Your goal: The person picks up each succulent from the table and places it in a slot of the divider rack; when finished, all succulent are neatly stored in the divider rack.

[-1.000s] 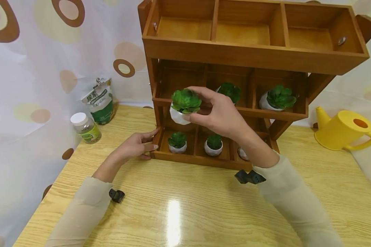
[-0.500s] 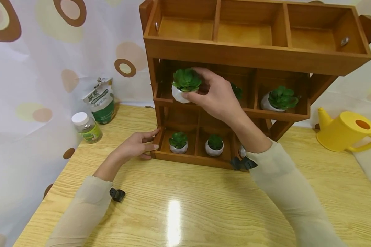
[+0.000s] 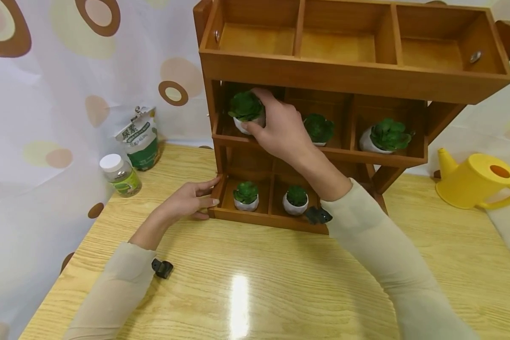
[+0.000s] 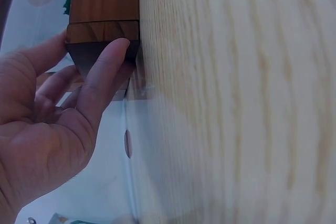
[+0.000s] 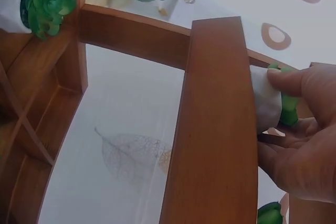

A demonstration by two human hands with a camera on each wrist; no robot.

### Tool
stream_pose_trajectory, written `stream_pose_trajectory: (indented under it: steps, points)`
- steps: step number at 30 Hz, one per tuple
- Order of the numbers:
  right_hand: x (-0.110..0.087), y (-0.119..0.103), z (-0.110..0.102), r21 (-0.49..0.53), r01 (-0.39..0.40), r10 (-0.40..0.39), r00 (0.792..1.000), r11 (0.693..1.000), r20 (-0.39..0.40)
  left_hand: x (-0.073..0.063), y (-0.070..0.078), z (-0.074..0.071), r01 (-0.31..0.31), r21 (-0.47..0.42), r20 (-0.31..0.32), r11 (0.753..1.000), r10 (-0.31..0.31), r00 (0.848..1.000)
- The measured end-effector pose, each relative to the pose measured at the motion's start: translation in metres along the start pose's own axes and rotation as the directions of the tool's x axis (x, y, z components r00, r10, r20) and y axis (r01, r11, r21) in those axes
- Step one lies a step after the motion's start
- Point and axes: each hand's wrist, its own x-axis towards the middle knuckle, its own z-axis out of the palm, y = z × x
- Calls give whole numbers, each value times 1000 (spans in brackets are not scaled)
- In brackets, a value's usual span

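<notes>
My right hand (image 3: 280, 125) grips a small potted succulent (image 3: 243, 107) at the left compartment of the wooden rack's middle tier. In the right wrist view, the white pot (image 5: 266, 98) is partly hidden behind the tier's front board (image 5: 215, 119), with fingers and thumb on either side of it. My left hand (image 3: 184, 200) holds the left end of the rack's bottom tier (image 3: 263, 217). Its thumb and fingers meet the wooden corner (image 4: 102, 31) in the left wrist view.
More succulents stand in the middle tier (image 3: 318, 127) (image 3: 386, 136) and bottom tier (image 3: 246, 193) (image 3: 295, 197). A white-capped jar (image 3: 121, 174) and a green-white pouch (image 3: 140, 144) stand left of the rack; a yellow watering can (image 3: 471, 182) is at right.
My right hand has raised the potted succulent from in front of the middle tier and moved it back into the left compartment. My left hand stays at the rack's corner.
</notes>
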Motion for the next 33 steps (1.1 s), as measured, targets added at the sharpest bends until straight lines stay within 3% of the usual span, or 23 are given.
stream_pose_trajectory:
  steps: [11,20,24,28,33]
  points:
    - [0,-5,6,-119,62,-56,997,991,55,0,0,1,-7,0,-2,1000,7,1000]
    - [4,-10,-4,-193,-37,70,983,980,168,0,1,1,-7,17,0,1000,7,1000]
    - [2,-10,-10,-170,-84,116,975,982,188,1,-1,0,-16,24,5,1000,16,1000]
    - [-7,-8,-13,-125,-74,94,982,989,163,1,-2,-1,-12,19,4,1000,12,1000]
    - [-37,-6,-14,-78,-29,33,998,997,55,0,-3,-1,-16,20,0,1000,16,1000]
